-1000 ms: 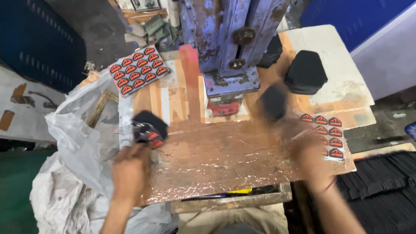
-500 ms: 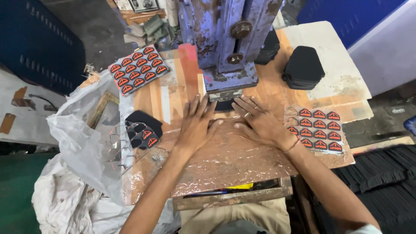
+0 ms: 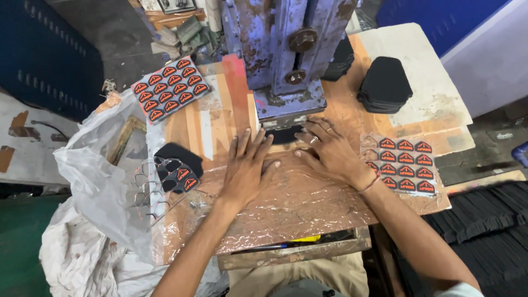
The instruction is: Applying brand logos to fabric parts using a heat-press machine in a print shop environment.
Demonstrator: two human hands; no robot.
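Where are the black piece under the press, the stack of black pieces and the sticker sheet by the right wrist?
Black piece (image 3: pixel 284 135), head view: its visible middle under the press.
Stack of black pieces (image 3: pixel 386 85), head view: top face.
Sticker sheet (image 3: pixel 407 165), head view: middle of the sheet.

We see the scene in soft, even daylight, brightest toward the upper right, where the pale board (image 3: pixel 423 82) is nearly washed out. The crinkled plastic film (image 3: pixel 297 203) over the wooden surface (image 3: pixel 217 124) throws back small patches of glare. The hands, left (image 3: pixel 247 168) and right (image 3: pixel 330 151), cast only faint, short shadows beneath the fingers, and a deeper shadow sits under the head of the blue press (image 3: pixel 286 60). The upper left corner and the stack of black pieces (image 3: pixel 484 225) at lower right fall dim. Focus is sharp at the centre; we notice mild softness and wide-angle stretching toward the edges, where the white plastic bag (image 3: pixel 93 187) loses detail.
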